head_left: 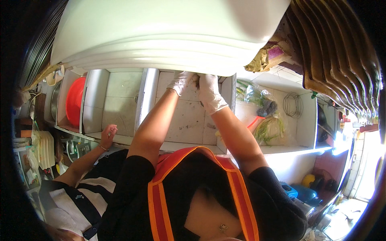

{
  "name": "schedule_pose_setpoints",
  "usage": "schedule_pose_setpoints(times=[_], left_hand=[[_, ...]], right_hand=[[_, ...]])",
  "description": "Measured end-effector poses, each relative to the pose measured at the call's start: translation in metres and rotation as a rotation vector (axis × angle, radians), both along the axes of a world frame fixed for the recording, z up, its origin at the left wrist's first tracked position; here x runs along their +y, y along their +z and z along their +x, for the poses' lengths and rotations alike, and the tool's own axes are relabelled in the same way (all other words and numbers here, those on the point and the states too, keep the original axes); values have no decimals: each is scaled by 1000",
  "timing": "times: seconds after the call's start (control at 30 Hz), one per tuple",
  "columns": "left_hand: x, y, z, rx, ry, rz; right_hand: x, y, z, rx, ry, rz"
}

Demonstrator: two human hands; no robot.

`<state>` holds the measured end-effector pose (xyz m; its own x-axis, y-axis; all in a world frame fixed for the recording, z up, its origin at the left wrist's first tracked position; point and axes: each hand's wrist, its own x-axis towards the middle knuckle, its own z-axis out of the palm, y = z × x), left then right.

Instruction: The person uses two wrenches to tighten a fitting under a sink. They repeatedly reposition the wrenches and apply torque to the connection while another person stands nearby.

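Both my hands wear white gloves and reach forward into a tiled compartment [189, 114]. My left hand [181, 83] is at its far part, with the fingers mostly hidden by a large white stack [161, 28] overhead that looks like dishes or trays. Close beside it on the right, my right hand [210, 94] also disappears under the edge of that stack at its fingertips. A small dark patch shows between the two gloves; what it is I cannot make out. Dark specks of dirt are scattered over the compartment's tiles.
To the left, a red basin [75, 102] stands in another compartment. A co-worker's hand [108, 135] rests near the front ledge. On the right lie bagged greens [257, 96], long green stalks [270, 131] and a wire coil [292, 105]. Brown wavy-edged stacked pieces [333, 52] hang over the upper right.
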<state>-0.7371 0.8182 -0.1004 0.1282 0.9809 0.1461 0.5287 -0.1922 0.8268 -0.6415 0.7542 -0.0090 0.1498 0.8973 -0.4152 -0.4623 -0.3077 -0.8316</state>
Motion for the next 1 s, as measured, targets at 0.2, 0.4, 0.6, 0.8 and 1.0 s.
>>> schedule_pose_setpoints(times=[0.2,0.4,0.6,0.8,1.0], left_hand=[[0,-6,-5,-219,108,167],[-6,-12,-14,-244,108,147],[1,-17,-4,-672,138,-182],[-12,11,8,-595,140,16],[0,40,4,-618,181,-87]], right_hand=[[5,11,-6,328,-29,-135],[9,4,-3,464,47,-105],[12,-21,13,84,95,6],[15,-19,9,406,144,-80],[23,-22,3,519,104,-37]])
